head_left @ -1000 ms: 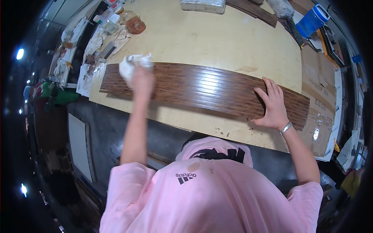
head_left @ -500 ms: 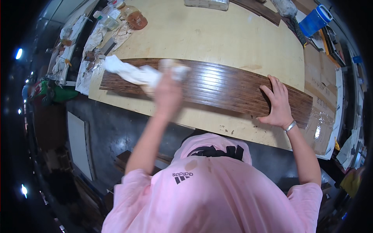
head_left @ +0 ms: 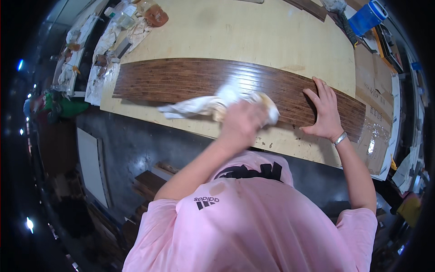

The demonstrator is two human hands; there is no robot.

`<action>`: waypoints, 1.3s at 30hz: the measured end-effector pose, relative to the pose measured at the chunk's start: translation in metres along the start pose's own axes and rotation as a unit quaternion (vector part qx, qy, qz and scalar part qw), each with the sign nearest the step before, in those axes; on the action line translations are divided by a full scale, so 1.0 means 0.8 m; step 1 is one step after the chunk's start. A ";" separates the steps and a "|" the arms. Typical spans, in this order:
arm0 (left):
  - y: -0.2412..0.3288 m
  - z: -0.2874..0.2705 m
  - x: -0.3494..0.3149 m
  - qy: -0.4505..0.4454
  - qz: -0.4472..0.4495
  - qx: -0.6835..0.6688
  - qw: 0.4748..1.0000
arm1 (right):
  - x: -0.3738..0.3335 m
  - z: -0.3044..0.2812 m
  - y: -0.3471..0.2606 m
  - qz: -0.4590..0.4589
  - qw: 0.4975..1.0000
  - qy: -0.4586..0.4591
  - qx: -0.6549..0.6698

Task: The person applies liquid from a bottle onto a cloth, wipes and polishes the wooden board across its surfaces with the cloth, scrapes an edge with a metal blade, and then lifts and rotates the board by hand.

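A long dark-brown grooved wooden board lies across the pale tabletop, glossy at its middle. My left hand, a little blurred, is closed on a white, stained rag at the board's near edge. The loose end of the rag trails off to the left. Toward the board's right end rests my right hand, fingers spread over the surface and thumb at the near edge. It holds the board down without wrapping round anything. A silver band circles that wrist.
Bottles, one with brown liquid, stand among soiled cloths at the far left. A blue jug is at the far right, beside flattened cardboard. Dark boards lie at the back. A white panel leans below on the left.
My left hand has swept the rag rightward and nearer along the board, from its left part to the middle of its near edge. My right hand stays in place.
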State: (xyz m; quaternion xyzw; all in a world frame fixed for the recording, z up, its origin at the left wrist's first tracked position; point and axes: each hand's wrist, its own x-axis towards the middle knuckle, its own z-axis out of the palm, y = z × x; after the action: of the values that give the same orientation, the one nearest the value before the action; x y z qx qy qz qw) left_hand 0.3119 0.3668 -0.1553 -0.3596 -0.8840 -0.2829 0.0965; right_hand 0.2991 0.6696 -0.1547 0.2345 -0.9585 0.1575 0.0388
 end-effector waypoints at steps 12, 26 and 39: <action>-0.017 0.026 -0.036 0.128 -0.050 0.055 0.989 | 0.004 0.000 0.001 -0.006 1.000 0.004 -0.002; -0.197 -0.151 -0.073 0.137 -0.126 0.205 0.961 | 0.002 -0.004 -0.006 0.001 1.000 0.000 -0.021; -0.244 -0.166 -0.010 -0.111 0.086 0.079 0.987 | 0.125 0.058 -0.157 0.138 0.990 0.011 0.007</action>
State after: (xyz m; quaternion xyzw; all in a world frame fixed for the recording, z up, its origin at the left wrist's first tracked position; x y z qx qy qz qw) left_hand 0.1787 0.1729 -0.1336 -0.4546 -0.8746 -0.1611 0.0497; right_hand 0.2682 0.5052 -0.1483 0.0983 -0.9801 0.1706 0.0259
